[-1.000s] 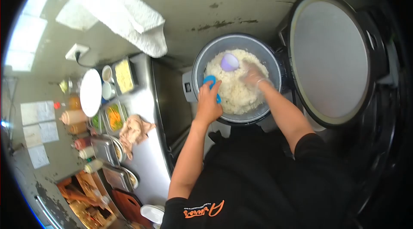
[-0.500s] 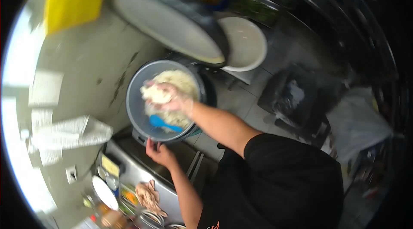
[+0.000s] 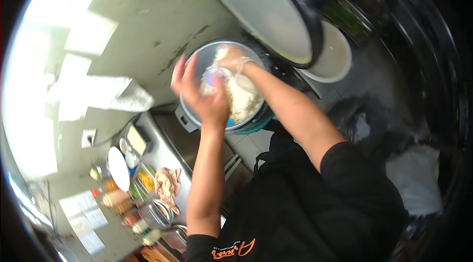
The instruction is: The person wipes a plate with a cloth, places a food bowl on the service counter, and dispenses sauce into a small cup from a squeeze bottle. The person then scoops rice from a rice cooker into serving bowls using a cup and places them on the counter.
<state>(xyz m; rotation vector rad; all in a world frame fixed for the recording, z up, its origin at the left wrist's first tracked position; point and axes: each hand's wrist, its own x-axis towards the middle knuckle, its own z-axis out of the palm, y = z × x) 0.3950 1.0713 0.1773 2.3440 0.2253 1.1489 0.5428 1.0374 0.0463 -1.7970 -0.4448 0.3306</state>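
Note:
A large grey rice cooker pot (image 3: 191, 99) holds white rice (image 3: 240, 102). My right hand (image 3: 232, 59), in a clear plastic glove, is down inside the pot at its far side, against the rice; its fingertips are blurred and partly hidden. My left hand (image 3: 199, 97) is bare and raised over the near left rim, its fingers spread apart. Close to the left thumb shows a blurred, pale purplish round patch (image 3: 214, 76) that I cannot make out. A bit of a blue spoon (image 3: 230, 122) peeks out by my left wrist.
The raised lid (image 3: 261, 11) stands behind the pot, with a white tub (image 3: 335, 55) to its right. At lower left, a steel counter (image 3: 180, 163) carries a crumpled cloth (image 3: 167, 188), a white plate (image 3: 118, 168) and several bottles. Papers hang on the wall.
My right hand, which held a clump of rice above the pot, has gone down to its far side. My left hand has risen from beside the rim to over it. The view has shifted.

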